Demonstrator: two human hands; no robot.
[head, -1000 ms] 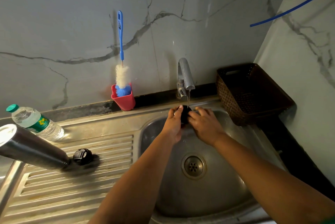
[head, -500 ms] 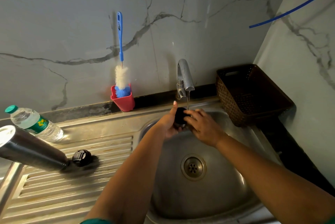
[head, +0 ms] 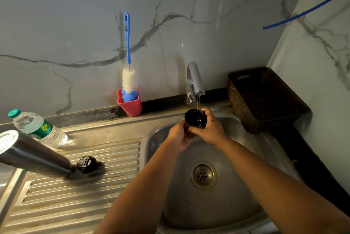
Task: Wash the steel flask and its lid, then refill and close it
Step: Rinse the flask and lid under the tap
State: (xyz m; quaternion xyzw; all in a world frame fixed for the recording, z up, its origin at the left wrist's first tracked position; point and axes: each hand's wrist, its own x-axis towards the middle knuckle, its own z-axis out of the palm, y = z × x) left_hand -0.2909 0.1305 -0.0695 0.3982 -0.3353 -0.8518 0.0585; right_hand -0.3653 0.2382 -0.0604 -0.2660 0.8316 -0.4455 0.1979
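Both hands meet over the far rim of the round stainless-steel sink basin (head: 236, 205). The glossy black cup-shaped flask lid (head: 195, 119) sits directly under the curved chrome tap (head: 194, 80), its hollow side up, with a thin stream of water falling into it. The right hand (head: 210, 129) curls around the lid's right side, thumb and fingers gripping its wall. The left hand (head: 180, 135) cups the lid from below and left, fingers wrapped under it.

The tall cylindrical brushed-steel flask (head: 34, 155) stands on the ribbed steel draining board (head: 85, 196) at the left, well apart from the hands. Just right of its base lies 1 small round black stopper cap (head: 86, 164). Behind the flask stands a clear plastic water bottle with a green cap and green label (head: 37, 128).

At the far edge, against the grey-veined marble wall (head: 75, 25), a red plastic holder (head: 130, 104) carries a blue-handled bottle brush with white and blue bristles (head: 127, 74). A dark brown woven plastic basket (head: 265, 99) occupies the counter right of the tap, close to the basin's right rim. A thin blue tube (head: 306, 11) crosses the upper right wall. The perforated steel drain (head: 203, 175) lies open in the basin between the forearms.
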